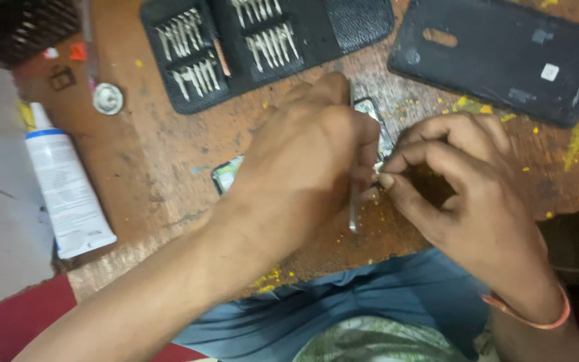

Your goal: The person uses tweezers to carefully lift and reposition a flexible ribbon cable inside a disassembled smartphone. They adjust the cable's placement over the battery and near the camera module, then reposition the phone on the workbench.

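I can make out little of the phone point(370, 110): my left hand point(296, 174) lies across nearly all of it, leaving one corner at the hand's 9 o'clock and a strip of edge at its 1 o'clock. What the fingertips do underneath is hidden. A thin metal tool point(354, 211) sticks out below that hand toward 6 o'clock; the hand is closed over it, though I cannot see the grip itself.

At 12 o'clock on the wooden bench point(155, 167) lies an open black case of screwdriver bits point(263, 40), cut off by the frame's top. A dark back cover point(504, 57) lies at 2 o'clock, a white tube with a blue band point(68, 194) at 9 o'clock, a small round metal cap point(108, 98) at 10. Yellow crumbs are scattered about.

My right hand point(464, 194) sits at the phone's 4 o'clock, thumb and forefinger pinched together at its edge; whether they hold anything I cannot tell.
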Motion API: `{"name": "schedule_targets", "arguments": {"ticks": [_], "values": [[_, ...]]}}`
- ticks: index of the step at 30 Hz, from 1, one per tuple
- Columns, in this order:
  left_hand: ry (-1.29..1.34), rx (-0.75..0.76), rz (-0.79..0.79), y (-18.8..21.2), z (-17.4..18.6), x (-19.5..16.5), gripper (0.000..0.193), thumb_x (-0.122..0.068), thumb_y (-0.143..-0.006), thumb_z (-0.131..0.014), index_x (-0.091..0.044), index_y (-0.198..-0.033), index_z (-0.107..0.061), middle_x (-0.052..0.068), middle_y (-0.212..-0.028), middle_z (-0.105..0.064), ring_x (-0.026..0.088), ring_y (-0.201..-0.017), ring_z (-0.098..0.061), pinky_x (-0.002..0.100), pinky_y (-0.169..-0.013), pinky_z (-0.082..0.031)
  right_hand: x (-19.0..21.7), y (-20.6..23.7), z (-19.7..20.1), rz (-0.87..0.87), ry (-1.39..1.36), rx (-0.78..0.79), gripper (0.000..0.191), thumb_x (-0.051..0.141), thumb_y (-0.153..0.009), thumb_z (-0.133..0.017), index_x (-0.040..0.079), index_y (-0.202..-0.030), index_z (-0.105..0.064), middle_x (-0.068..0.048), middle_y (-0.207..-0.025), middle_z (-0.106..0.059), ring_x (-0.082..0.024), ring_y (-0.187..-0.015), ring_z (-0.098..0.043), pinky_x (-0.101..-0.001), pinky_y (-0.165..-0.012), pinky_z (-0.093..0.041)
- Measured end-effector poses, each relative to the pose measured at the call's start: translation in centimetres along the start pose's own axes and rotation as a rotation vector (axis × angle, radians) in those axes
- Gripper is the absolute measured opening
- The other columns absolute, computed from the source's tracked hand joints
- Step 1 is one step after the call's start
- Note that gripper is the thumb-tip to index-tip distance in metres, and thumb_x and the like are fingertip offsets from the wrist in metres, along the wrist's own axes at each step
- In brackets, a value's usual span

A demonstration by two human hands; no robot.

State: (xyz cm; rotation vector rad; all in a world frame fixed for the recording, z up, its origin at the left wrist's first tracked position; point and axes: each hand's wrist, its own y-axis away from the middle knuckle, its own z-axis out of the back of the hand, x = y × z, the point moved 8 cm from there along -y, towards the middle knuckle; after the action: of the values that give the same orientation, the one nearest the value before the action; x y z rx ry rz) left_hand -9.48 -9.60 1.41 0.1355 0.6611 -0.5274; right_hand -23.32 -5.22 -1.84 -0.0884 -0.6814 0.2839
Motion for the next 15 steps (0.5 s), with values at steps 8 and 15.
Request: {"name": "schedule_targets", "arguments": {"ticks": [8, 15], "values": [[-0.221, 0.203, 0.194, -2.4, -1.6, -0.2, 0.023, -0.012, -0.071, -0.077, -0.007, -0.094, -0.077, 0.021, -0.116, -0.067, 0.041, -0.108, -0.067, 0.053, -0.081, -0.057, -0.8, 0.1, -0.5, 0.023, 0.058, -0.028, 0.02, 0.018, -0.079, -0.078, 0.008, -0.096, -0.073, -0.006, -0.111, -0.065, -0.029, -0.111, -0.058, -0.0426, -0.097, -0.046], [-0.232, 0.217, 0.136, -2.3, -1.1, 0.4, 0.024, -0.015, -0.073, -0.075, -0.006, -0.095, -0.078, 0.022, -0.121, -0.064, 0.041, -0.107, -0.068, 0.05, -0.078, -0.059, -5.0, 0.2, -2.9, 0.053, 0.129, 0.002, 0.019, 0.028, -0.081, -0.077, 0.015, -0.094, -0.074, 0.0, -0.11, -0.067, -0.023, -0.112, -0.063, -0.0429, -0.102, -0.047]]}}
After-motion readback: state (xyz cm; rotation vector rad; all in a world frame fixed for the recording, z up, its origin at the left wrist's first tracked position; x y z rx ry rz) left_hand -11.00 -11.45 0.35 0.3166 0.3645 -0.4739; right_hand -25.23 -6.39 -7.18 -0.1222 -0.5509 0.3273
